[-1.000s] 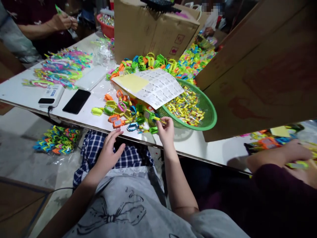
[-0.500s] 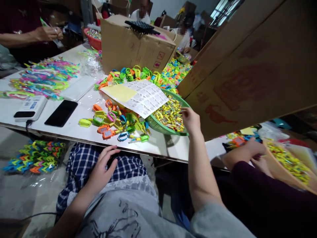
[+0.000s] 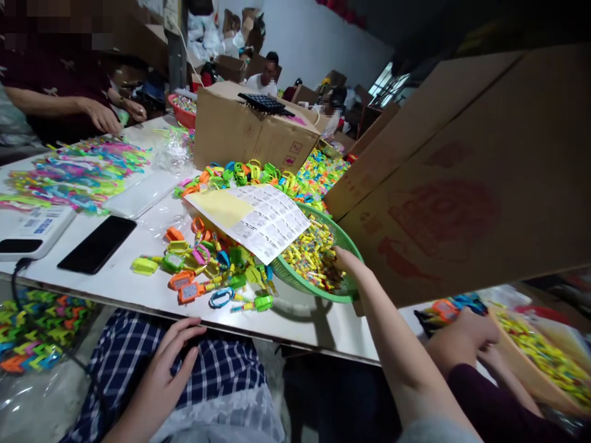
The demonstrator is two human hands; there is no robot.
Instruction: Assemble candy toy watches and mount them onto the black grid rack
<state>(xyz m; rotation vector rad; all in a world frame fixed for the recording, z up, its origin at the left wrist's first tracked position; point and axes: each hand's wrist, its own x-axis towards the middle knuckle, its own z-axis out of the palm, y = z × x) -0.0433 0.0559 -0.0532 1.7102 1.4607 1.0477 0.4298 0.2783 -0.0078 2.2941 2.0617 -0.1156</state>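
The small yellow wrapped pieces [image 3: 310,253] lie heaped in the green plastic basket [image 3: 351,245] on the white table [image 3: 305,320], half covered at the left by a printed label sheet [image 3: 258,218]. The right hand [image 3: 347,263] reaches forward with the arm stretched out, fingers dipped down into the heap's near right edge, though whether they have closed on any piece I cannot tell. The left hand [image 3: 168,369] is far from the basket, lying flat and loosely spread on the checked cloth [image 3: 221,369] in the lap, holding nothing, just below the scatter of neon plastic clips [image 3: 212,271].

Left hand [image 3: 168,363] flat, fingers spread, palm down, right hand [image 3: 346,263] reaching forward, arm extended
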